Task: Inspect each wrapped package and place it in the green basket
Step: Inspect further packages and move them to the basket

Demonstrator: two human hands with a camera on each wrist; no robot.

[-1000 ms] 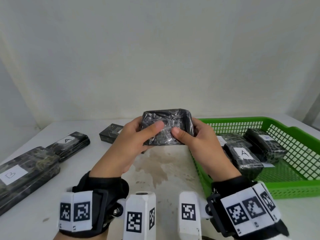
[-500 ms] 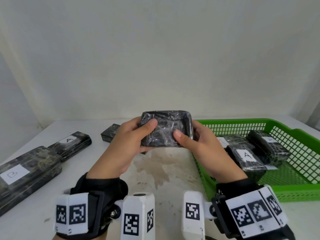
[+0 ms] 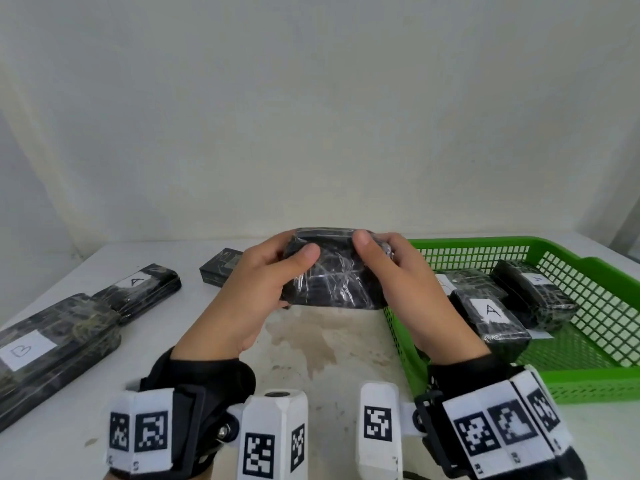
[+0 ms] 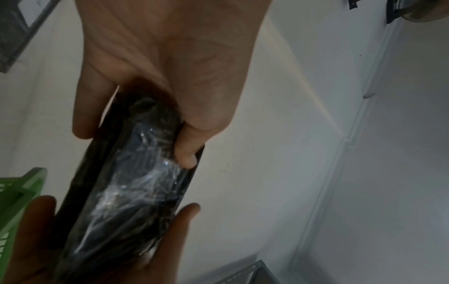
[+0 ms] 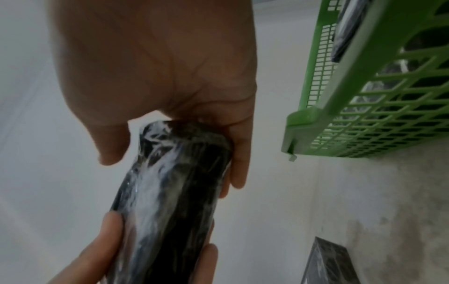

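A black package wrapped in clear film (image 3: 334,273) is held in the air above the table, just left of the green basket (image 3: 588,372). My left hand (image 3: 263,282) grips its left end and my right hand (image 3: 398,275) grips its right end, thumbs on the near face. The left wrist view shows the wrapped package (image 4: 131,192) between my left hand (image 4: 155,107) and the right hand's fingers. In the right wrist view the package (image 5: 170,192) runs from my right hand (image 5: 175,115) down to the left hand's fingers. No label shows on the held package.
The basket holds wrapped packages, one labelled A (image 3: 490,318) and another behind it (image 3: 533,292). On the table to the left lie a long package labelled B (image 3: 45,344), one labelled A (image 3: 138,289) and a small dark box (image 3: 221,266). A stain (image 3: 304,344) marks the table centre.
Both hands have tilted the package, its top edge tipping away, so a different face shows; the thumbs have shifted on it. It stays in the same place beside the basket.
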